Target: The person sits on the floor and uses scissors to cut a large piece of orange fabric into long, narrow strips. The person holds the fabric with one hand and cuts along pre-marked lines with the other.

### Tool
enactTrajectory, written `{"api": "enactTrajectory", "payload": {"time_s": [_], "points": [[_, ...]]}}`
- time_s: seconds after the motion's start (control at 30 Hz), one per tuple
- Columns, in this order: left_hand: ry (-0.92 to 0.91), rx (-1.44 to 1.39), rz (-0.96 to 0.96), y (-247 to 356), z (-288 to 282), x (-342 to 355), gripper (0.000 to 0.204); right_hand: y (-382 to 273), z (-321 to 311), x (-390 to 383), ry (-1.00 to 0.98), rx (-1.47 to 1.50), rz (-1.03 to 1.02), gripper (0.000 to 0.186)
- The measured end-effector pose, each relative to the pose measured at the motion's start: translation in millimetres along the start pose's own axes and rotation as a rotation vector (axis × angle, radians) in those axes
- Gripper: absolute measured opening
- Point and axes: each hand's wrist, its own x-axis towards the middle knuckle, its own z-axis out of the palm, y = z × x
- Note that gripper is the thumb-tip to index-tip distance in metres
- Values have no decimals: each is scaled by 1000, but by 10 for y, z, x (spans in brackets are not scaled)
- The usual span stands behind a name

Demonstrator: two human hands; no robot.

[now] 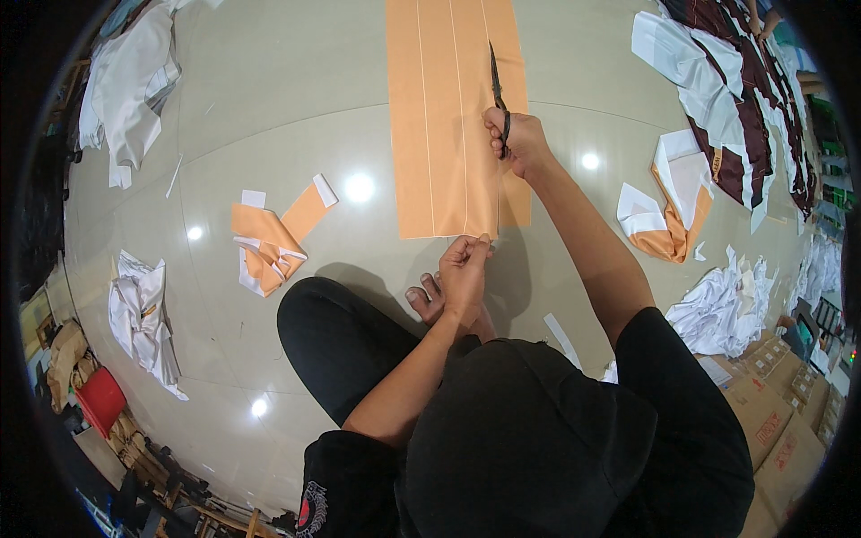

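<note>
Fingers of left hand point(465, 278) pinched together on near edge of orange fabric panel point(438, 134), which lies on tiled floor point(305, 90) just ahead. Right hand point(520, 142): fingers clamped round handles of black scissors point(495, 76), tips pointing away over panel; can't tell if blades are parted. Looks like cutting lengthwise. Best done with near edge taut, lower blade under cloth, strokes parallel to white lines point(458, 90).
</note>
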Motion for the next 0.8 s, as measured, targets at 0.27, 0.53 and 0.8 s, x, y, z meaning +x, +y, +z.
{"api": "enactTrajectory", "payload": {"time_s": [0.27, 0.53, 0.8], "points": [[5, 6, -4, -17, -4, 10, 20, 21, -11, 17, -4, 22, -37, 19], [-5, 31, 38, -95, -26, 40, 20, -13, -10, 7, -7, -25, -13, 19], [-12, 1, 34, -37, -15, 13, 20, -184, 7, 82, -16, 5, -19, 23]]}}
